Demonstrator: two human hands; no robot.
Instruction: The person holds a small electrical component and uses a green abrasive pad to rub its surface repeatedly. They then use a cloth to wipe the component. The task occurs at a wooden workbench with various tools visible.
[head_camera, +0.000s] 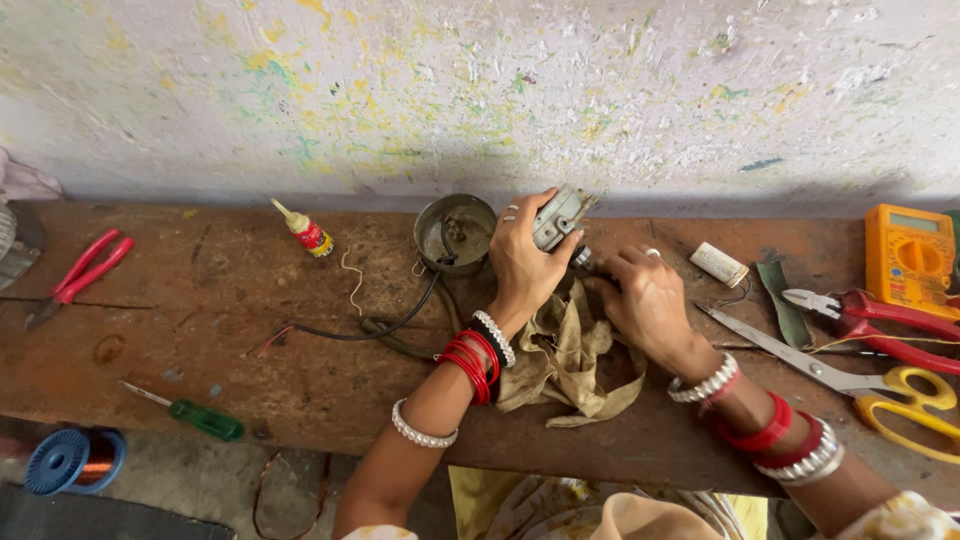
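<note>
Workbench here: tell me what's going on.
A person works at a worn wooden bench against a paint-flecked wall. The left hand holds up a small grey metal part, its grip closed around it. The right hand pinches something small at the part's lower end; what it is cannot be made out. A crumpled tan rag lies under the hands. A round tin, scissors and a yellow multimeter lie nearby.

Cloth (570, 360) lies on bench (220, 330), scissors (850, 380) to its right.
</note>
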